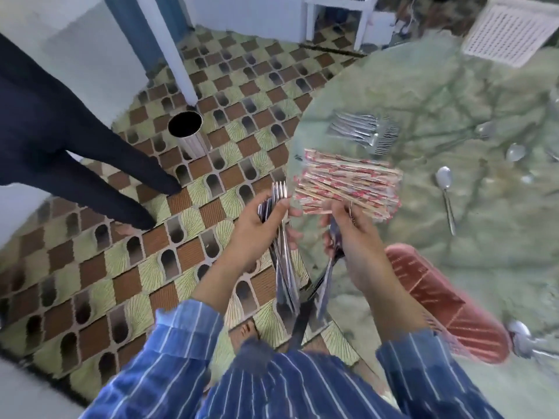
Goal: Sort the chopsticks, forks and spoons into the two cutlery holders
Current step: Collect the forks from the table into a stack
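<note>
My left hand (260, 225) grips a bundle of metal forks (282, 255), tines up, at the round table's near left edge. My right hand (354, 234) holds another piece of metal cutlery (328, 276), handle down, just beside it. A stack of paper-wrapped chopsticks (348, 182) lies on the table right beyond both hands. More forks (360, 130) lie farther back. Loose spoons (446, 192) are scattered to the right. A red cutlery holder (447, 300) lies near my right forearm. A white one (511, 28) sits at the far right.
The table (453, 95) has a pale green marbled top. A steel cylinder (186, 128) stands on the tiled floor to the left. Another person's dark trouser legs (75, 152) stand at the left. A white chair frame (335, 16) is beyond the table.
</note>
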Motion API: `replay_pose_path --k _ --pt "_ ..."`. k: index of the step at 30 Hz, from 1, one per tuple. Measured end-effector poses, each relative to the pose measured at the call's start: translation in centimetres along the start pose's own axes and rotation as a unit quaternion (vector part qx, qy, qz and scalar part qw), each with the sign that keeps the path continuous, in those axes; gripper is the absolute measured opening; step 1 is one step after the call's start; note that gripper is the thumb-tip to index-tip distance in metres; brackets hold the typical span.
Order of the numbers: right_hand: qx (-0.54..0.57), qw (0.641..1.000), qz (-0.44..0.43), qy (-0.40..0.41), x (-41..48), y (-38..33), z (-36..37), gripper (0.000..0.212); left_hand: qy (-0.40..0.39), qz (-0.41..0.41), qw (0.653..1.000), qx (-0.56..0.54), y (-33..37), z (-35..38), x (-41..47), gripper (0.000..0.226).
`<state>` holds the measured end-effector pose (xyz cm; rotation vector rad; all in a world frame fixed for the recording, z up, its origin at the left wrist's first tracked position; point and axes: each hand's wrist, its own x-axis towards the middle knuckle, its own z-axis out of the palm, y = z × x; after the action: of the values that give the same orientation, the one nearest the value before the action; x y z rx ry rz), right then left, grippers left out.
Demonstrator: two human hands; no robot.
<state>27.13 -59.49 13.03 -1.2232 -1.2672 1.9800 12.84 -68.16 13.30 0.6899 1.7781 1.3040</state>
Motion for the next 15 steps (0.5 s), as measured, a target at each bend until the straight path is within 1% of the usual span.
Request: replay_pose_path --k 3,4,6,7,10,12,13,14,15 --pt "0.064 0.995 -0.023 0.066 2.8 -1.1 2.7 0.021 -0.064 0.004 0.998 0.011 1.2 -3.1 4.6 0.022" --pt "0.077 0.993 -0.034 0.085 3.6 -1.3 3.4 0.021 -0.082 0.002 0.997 0.012 1.7 -3.8 6.0 0.025" --pt "0.096 0.987 -0.048 0.121 5.2 -1.7 4.4 0.021 -0.130 0.005 0.991 0.027 1.8 -4.9 9.4 0.040" --pt "0.109 0.983 -0.054 0.140 6.1 -1.9 4.7 0.021 -0.155 0.010 0.987 0.032 2.1 -5.3 10.9 0.041" --pt "0.150 0.967 -0.060 0.197 8.9 -2.7 5.3 0.022 -0.189 0.043 0.978 0.076 2.8 -5.7 15.6 0.029" --pt "0.174 0.955 -0.071 0.228 11.3 -3.0 5.5 0.021 -0.211 0.047 0.969 0.119 3.3 -5.5 19.2 0.033" --pt "0.180 0.950 -0.077 0.242 12.6 -3.2 5.5 0.021 -0.225 0.041 0.965 0.131 3.5 -5.3 21.1 0.031" --pt "0.187 0.946 -0.082 0.252 13.9 -3.6 5.4 0.021 -0.231 0.042 0.963 0.135 4.1 -4.9 22.7 0.023" --pt "0.195 0.942 -0.088 0.258 15.2 -4.1 5.3 0.020 -0.250 0.050 0.958 0.133 4.4 -4.4 24.4 0.025"
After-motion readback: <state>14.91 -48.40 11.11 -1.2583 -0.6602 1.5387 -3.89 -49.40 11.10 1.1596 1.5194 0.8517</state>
